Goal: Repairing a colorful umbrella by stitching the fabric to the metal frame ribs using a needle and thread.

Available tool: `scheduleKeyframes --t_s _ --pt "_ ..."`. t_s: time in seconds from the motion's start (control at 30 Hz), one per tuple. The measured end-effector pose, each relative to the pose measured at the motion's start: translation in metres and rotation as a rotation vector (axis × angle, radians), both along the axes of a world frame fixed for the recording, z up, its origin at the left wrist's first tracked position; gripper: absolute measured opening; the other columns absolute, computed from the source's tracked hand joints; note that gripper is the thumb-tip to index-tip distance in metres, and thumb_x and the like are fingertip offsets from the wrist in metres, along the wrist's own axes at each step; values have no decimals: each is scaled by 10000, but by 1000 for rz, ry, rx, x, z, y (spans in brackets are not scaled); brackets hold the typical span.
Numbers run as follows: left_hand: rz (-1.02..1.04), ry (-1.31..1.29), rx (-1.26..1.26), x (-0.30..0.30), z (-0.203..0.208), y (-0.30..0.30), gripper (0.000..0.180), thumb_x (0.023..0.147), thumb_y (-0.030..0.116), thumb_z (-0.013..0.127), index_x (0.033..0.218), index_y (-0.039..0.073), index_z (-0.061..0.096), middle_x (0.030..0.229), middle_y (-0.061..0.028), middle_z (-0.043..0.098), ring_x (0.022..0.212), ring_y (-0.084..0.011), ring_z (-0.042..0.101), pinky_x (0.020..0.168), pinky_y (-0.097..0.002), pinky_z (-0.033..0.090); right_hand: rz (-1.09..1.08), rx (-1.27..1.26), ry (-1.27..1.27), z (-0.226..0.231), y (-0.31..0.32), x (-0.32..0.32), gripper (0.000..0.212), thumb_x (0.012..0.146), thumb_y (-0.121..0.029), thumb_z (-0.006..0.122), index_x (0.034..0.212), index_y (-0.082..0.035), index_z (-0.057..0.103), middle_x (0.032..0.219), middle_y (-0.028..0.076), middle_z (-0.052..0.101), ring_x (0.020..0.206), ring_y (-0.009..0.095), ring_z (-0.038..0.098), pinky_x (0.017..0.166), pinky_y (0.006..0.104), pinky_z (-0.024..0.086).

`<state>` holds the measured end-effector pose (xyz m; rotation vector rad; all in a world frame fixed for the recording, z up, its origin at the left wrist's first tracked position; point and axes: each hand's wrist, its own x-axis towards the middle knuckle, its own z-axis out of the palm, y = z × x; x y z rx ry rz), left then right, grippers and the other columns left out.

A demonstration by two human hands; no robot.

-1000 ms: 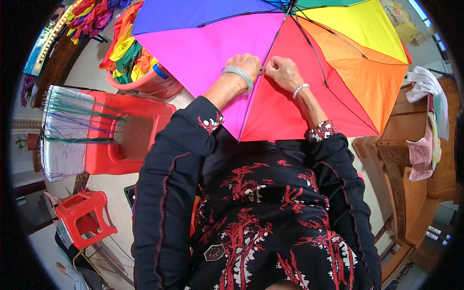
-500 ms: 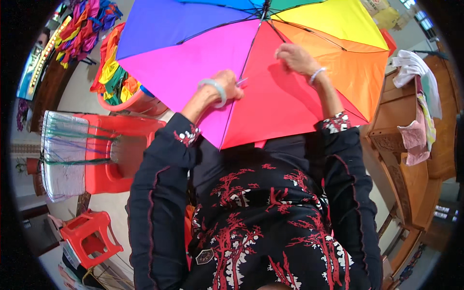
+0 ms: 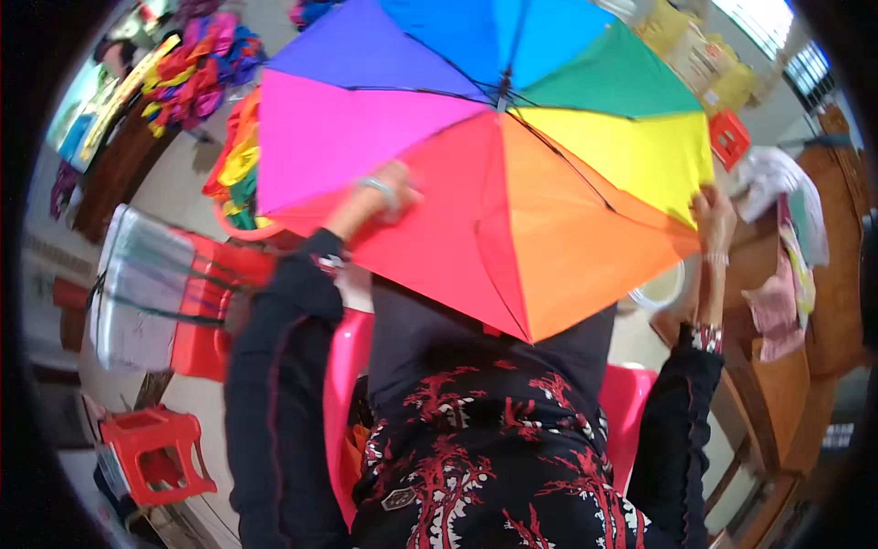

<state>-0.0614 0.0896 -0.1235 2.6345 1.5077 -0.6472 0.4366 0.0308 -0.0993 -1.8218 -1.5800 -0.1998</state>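
A rainbow umbrella canopy (image 3: 585, 247) lies opened over my lap, its inner side with dark ribs up and the hub (image 3: 504, 87) near the top middle. On the right, the bent fingers of my right hand (image 3: 713, 220) pinch the rim where the yellow and orange panels meet. My left hand (image 3: 395, 190) is over the red panel near the pink one. Motion smears its fingers, so whether it holds anything does not show.
At the left stand a red stool (image 3: 203, 297) bearing a silvery box with dark threads, and a lower red stool (image 3: 157, 456). A tub of coloured cloth (image 3: 240, 178) sits behind. Wooden furniture draped with cloths (image 3: 782, 311) lines the right. I sit on a pink chair (image 3: 347, 366).
The umbrella has turned clockwise, bringing the orange panel toward me, and its hub sits lower in view. My right hand has moved right onto the rim; my left has shifted slightly left and down.
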Motion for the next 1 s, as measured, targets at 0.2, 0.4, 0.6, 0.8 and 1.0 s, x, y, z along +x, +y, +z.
scheduleKeyframes --t_s 0.2,0.4,0.6,0.8,1.0 --pt "433 -801 -217 73 -85 -33 383 651 331 587 835 -4 609 717 -225 585 658 -330 598 559 -407 469 112 210 727 -72 -3 52 183 847 -61 453 1007 -14 530 742 -34 463 627 77 454 531 186 372" --pt "444 -734 65 91 -71 -44 222 646 171 636 772 -12 637 786 -197 621 776 -314 622 644 -385 502 -81 208 213 -65 -12 90 190 878 -165 430 972 -17 505 805 84 550 707 179 540 642 285 438" --pt "466 -539 -20 46 -35 -37 226 647 150 636 810 -6 635 810 -201 619 809 -314 620 666 -397 501 -93 176 164 -52 -7 61 137 843 -92 438 918 8 497 799 121 551 729 254 520 686 332 424" --pt "697 -770 101 82 -75 -45 218 650 170 640 787 0 634 830 -202 620 806 -323 619 661 -406 499 134 20 155 -79 9 34 119 843 -86 434 877 10 495 782 130 544 709 241 517 657 331 416" --pt "520 -795 289 105 -99 -65 183 728 152 539 793 6 629 836 -188 624 778 -345 614 645 -438 489 -24 -62 -71 -67 -18 61 103 857 -69 421 812 9 470 710 95 509 684 199 509 620 315 407"
